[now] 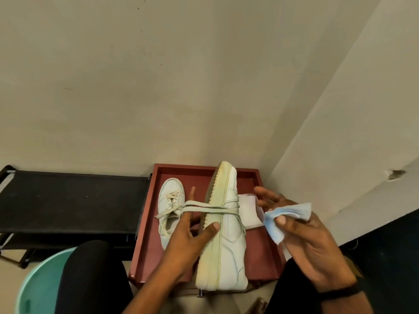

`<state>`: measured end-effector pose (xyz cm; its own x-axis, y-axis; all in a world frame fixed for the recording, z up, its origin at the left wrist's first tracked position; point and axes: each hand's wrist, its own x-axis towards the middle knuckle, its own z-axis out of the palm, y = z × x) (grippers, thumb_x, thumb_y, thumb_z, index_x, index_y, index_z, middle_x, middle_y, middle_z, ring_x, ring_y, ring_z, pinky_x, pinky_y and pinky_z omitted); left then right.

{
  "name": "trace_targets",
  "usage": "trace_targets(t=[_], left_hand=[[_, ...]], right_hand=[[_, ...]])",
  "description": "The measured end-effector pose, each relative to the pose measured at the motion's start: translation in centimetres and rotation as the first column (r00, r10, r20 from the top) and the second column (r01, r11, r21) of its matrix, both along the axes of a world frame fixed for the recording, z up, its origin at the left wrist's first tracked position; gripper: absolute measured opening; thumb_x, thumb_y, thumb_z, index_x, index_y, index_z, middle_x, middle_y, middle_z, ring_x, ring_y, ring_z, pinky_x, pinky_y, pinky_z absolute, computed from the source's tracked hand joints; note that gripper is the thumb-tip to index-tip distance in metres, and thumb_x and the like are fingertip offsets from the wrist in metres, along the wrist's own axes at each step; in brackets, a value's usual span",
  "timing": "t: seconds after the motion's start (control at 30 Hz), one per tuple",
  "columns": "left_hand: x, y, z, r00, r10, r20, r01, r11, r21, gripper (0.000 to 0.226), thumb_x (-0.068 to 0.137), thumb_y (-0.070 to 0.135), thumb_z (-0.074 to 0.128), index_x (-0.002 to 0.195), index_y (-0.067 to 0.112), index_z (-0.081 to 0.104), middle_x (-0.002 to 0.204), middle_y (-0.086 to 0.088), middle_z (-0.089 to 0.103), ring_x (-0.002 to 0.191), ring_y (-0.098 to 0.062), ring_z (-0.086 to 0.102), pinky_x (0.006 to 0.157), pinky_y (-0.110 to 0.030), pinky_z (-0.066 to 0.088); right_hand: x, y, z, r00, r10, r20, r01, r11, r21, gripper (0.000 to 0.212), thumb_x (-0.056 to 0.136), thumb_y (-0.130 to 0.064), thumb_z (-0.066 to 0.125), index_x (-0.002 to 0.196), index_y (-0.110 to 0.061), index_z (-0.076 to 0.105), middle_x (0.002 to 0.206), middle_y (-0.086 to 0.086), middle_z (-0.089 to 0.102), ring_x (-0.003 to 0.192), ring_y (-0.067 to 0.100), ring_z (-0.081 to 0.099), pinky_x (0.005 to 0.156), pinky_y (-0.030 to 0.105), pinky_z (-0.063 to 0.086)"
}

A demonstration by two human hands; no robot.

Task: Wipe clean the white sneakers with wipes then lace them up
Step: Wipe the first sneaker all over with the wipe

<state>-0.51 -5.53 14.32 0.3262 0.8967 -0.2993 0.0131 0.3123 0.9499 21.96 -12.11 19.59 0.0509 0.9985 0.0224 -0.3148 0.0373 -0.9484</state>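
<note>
Red tray (145,257) against beige wall; left hand (186,241) grips tilted sneaker (226,245) by its sole, right hand (313,243) pinches wipe (283,216), fingers half-spread.

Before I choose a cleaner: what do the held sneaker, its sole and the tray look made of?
White held sneaker: smooth leather or synthetic, stitched panels with slight sheen. Its yellowed sole edge: rubber-like, matte, ridged. Reddish-brown rectangular tray: looks like painted wood or plastic; smooth and even, can't tell which.
</note>
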Motion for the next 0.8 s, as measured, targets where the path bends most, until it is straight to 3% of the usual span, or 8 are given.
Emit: trace_targets(t=[0.07,0.17,0.3,0.47,0.53,0.67,0.73,0.8], left_hand=[[0.1,0.0,-0.5,0.997,-0.019,-0.079,0.022,0.999,0.043,0.084,0.07,0.044,0.077,0.145,0.041,0.039,0.126,0.012,0.064,0.113,-0.006,0.062,0.092,-0.034,0.056],[0.3,0.1,-1.3,0.987,-0.035,-0.158,0.052,0.993,0.103,0.078,0.079,0.04,0.077,0.147,0.031,0.04,0.121,0.022,0.062,0.113,-0.001,0.059,0.088,-0.026,0.052],[0.6,-0.2,-2.2,0.977,-0.029,-0.213,0.067,0.983,0.171,0.055,0.082,0.026,0.081,0.122,0.047,0.048,0.116,0.029,0.062,0.112,0.004,0.061,0.089,-0.02,0.052],[0.5,0.2,-2.8,0.968,0.009,-0.25,0.039,0.982,0.183,0.039,0.082,0.029,0.081,0.103,0.044,0.052,0.107,0.015,0.067,0.099,-0.004,0.065,0.085,-0.03,0.058],[0.4,0.5,-3.0,0.965,0.019,-0.262,0.032,0.981,0.19,0.034,0.083,0.033,0.079,0.104,0.041,0.054,0.106,0.012,0.068,0.1,-0.009,0.066,0.087,-0.034,0.058],[0.2,1.0,-2.6,0.99,0.018,-0.142,0.0,0.992,0.123,0.04,0.082,0.028,0.079,0.115,0.035,0.058,0.11,0.017,0.07,0.102,-0.002,0.068,0.09,-0.031,0.058],[-0.1,1.3,-2.4,0.999,0.043,-0.027,-0.042,0.998,0.048,0.048,0.078,0.028,0.081,0.121,0.033,0.061,0.112,0.01,0.073,0.109,-0.01,0.069,0.092,-0.038,0.059],[-0.5,1.7,-2.2,0.995,0.063,0.08,-0.061,0.998,-0.031,0.074,0.073,0.031,0.082,0.14,0.035,0.051,0.123,0.003,0.071,0.115,-0.02,0.068,0.094,-0.048,0.058]], right_hand=[[-1.2,0.7,2.5,0.934,0.098,0.343,-0.11,0.994,0.017,0.023,0.08,-0.008,0.07,0.097,0.007,0.073,0.134,0.008,0.062,0.129,0.02,0.055,0.104,0.038,0.048],[-3.2,3.1,3.4,0.782,0.252,0.57,-0.265,0.962,-0.061,0.014,0.084,-0.009,0.074,0.097,-0.007,0.079,0.135,-0.005,0.06,0.126,0.012,0.055,0.102,0.031,0.048],[-5.0,6.4,2.0,0.621,0.398,0.675,-0.308,0.916,-0.256,0.019,0.082,-0.019,0.078,0.101,-0.02,0.078,0.129,-0.009,0.062,0.12,0.009,0.058,0.106,0.044,0.046],[-5.6,7.7,1.9,0.513,0.55,0.659,-0.357,0.835,-0.418,0.021,0.084,-0.017,0.075,0.103,-0.01,0.074,0.102,0.007,0.074,0.099,0.025,0.069,0.097,0.049,0.052],[-5.5,7.6,2.2,0.565,0.572,0.595,-0.402,0.82,-0.407,0.024,0.085,-0.014,0.074,0.106,-0.003,0.072,0.102,0.012,0.074,0.095,0.027,0.069,0.092,0.043,0.055],[-3.7,6.1,3.7,0.835,0.466,0.291,-0.401,0.879,-0.257,0.024,0.083,-0.006,0.071,0.103,0.006,0.069,0.089,0.008,0.073,0.082,0.017,0.067,0.074,0.026,0.053],[-2.0,4.9,4.9,0.932,0.342,0.117,-0.331,0.938,-0.104,0.024,0.076,-0.014,0.081,0.094,0.001,0.073,0.08,0.007,0.071,0.075,0.017,0.066,0.071,0.025,0.052],[0.4,3.7,6.0,0.987,0.148,-0.067,-0.149,0.989,0.002,0.031,0.061,-0.024,0.092,0.083,-0.009,0.075,0.078,0.006,0.068,0.073,0.017,0.064,0.07,0.026,0.052]])
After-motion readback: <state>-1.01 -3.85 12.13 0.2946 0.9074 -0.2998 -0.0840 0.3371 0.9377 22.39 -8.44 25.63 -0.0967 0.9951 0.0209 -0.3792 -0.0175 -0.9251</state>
